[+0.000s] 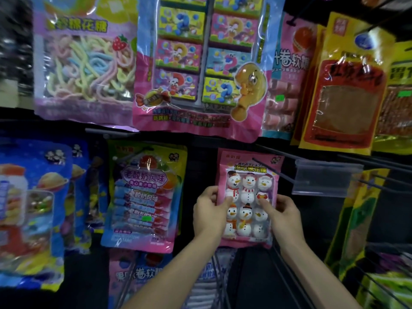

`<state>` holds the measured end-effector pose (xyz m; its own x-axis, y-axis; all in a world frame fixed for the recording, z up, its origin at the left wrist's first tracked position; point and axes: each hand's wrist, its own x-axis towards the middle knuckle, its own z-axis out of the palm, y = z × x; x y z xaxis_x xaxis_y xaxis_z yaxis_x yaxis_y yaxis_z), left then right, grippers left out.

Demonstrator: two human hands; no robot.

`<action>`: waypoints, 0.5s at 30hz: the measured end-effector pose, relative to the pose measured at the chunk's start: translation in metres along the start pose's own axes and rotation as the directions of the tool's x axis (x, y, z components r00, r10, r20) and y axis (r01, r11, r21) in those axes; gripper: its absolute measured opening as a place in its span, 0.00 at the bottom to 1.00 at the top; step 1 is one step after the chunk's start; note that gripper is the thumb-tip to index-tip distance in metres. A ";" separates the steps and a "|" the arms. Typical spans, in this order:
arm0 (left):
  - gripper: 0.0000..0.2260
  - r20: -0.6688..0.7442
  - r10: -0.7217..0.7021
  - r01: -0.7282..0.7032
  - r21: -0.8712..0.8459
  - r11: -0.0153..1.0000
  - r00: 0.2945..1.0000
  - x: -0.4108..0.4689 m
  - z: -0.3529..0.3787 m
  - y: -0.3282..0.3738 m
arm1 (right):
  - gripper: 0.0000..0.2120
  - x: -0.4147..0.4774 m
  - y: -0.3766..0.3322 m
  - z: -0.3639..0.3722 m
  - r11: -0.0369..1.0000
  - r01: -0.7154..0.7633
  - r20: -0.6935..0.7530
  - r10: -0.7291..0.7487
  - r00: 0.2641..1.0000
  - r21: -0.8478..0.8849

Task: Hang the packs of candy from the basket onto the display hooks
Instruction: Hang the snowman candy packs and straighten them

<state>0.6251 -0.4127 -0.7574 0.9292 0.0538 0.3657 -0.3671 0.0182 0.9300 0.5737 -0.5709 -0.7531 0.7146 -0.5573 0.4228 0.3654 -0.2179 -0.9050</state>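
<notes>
A pink pack of snowman candies (249,186) is held upright in front of a dark display wall, between both hands. The left hand (209,216) pinches its left edge, thumb on the front; the right hand (284,217) pinches its right edge the same way. A thin black hook (274,172) crosses the pack's top right corner; whether it passes through the pack cannot be told. Other packs hang around it.

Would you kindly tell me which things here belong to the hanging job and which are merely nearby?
Job: pink snowman-marshmallow pack; left hand and right hand holding it; black wire display hook.
Nearby: pastel marshmallow-rope bag; yellow-and-red snack pouch; clear plastic price-tag holder.
</notes>
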 end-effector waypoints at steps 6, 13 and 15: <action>0.08 -0.023 0.003 -0.003 0.013 1.000 1.000 0.011 0.003 -0.006 | 0.09 0.009 0.001 0.007 1.000 -0.019 -0.009 0.019 1.000 0.018; 0.12 -0.068 -0.001 0.008 0.096 0.995 0.998 0.018 0.008 -0.010 | 0.09 0.017 0.011 0.015 1.000 -0.018 -0.013 0.018 1.000 0.019; 0.14 -0.079 0.005 0.005 0.125 0.992 0.997 0.019 0.008 -0.010 | 0.11 0.018 0.012 0.015 1.000 -0.006 -0.020 0.006 1.000 0.014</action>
<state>0.6464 -0.4202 -0.7594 0.9211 0.1329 0.3660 -0.3538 -0.1068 0.9292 0.5997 -0.5717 -0.7553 0.7050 -0.5743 0.4161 0.3696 -0.2033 -0.9067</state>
